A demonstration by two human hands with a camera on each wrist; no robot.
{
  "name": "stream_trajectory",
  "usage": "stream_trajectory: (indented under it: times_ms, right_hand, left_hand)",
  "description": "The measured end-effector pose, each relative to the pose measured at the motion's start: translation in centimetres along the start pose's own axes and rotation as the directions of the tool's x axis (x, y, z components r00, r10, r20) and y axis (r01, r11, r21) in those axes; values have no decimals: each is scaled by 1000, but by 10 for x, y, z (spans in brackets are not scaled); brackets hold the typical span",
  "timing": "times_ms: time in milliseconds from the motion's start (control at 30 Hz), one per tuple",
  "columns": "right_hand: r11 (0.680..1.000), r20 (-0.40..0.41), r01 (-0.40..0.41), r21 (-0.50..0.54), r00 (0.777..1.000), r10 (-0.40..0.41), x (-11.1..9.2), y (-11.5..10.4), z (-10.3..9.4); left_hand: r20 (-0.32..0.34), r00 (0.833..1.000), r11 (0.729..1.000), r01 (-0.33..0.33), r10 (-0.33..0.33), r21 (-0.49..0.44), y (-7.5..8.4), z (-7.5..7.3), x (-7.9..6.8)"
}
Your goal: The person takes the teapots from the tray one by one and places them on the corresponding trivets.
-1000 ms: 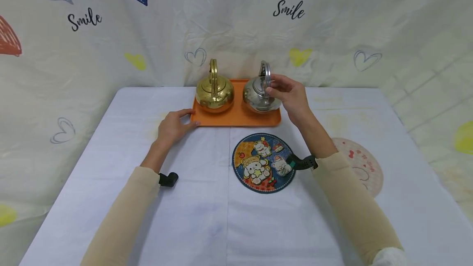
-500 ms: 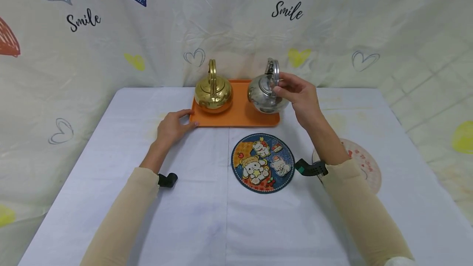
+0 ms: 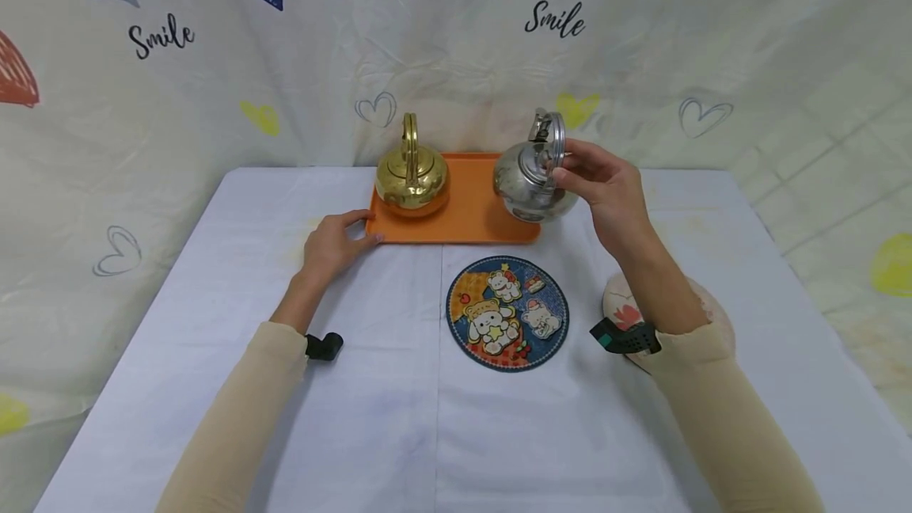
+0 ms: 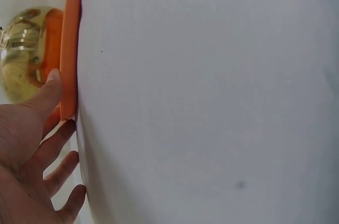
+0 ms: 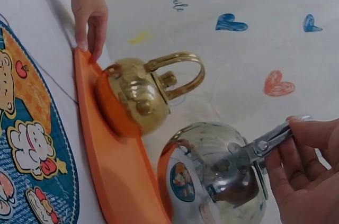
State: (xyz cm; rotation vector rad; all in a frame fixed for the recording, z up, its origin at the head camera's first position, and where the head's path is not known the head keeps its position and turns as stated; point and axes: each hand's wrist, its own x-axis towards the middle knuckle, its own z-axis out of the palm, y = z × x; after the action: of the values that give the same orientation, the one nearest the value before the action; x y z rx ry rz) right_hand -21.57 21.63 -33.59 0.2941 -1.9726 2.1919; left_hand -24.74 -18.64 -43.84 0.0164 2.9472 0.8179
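Observation:
My right hand grips the upright handle of a shiny silver kettle, which overlaps the right end of an orange tray in the head view. In the right wrist view the silver kettle tilts, its belly reflecting the tray and a mat. A gold kettle of similar shape stands on the tray's left part, its handle raised. At the tray's left front corner, my left hand pinches the rim. Its thumb lies over the rim in the left wrist view, with the other fingers spread along the outer side.
A round blue mat with cartoon animals lies in front of the tray. Farther right, a pale pink round mat is partly hidden under my right forearm. Behind the white-covered table hangs a backdrop printed with hearts.
My right hand has carried the silver kettle rightward, away from the gold kettle, toward the tray's right end. The left hand, tray and gold kettle stay in place.

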Motion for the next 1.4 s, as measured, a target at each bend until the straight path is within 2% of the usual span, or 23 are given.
stream_trajectory:
  times_ms: [467,867,1100,1400]
  right_hand:
    - [1000,-23,-12,12,1000,13,-15,-6,-22]
    - [998,4,6,65,1000,-6,-31,-19,-36]
    - [999,-11,-2,32,1000,2,-41,-23,-44]
    - [999,-17,5,51,1000,-4,-59,-32,-59]
  left_hand:
    - [-6,1000,1000,-20,20,7,-1,1,1]
    - [-14,999,1000,-29,29,11,0,1,1]
    - [-17,1000,1000,-26,26,6,-2,3,0]
    - [-15,999,999,-34,34,6,-2,2,1]
